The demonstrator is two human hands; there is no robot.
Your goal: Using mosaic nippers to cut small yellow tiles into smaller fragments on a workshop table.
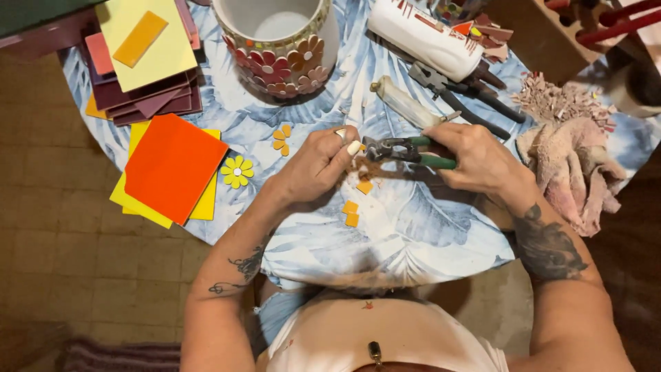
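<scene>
- I am gripping the green-handled nippers (406, 151) in my right hand (478, 158), fingers wrapped tight around both handles, the jaws pointing toward my left hand (317, 165).
- My left hand is pinching something small at the jaws, fingers drawn together; I cannot tell what the piece is, as my fingertips are hiding it.
- I am judging that a steady squeeze, with the piece held flat and level, is giving a clean cut.
- Orange tile chips (352, 210) are lying just below my hands on the blue leaf-print cloth (413, 234).
- The flower-tiled pot (279, 52) is standing well above my left hand.
</scene>
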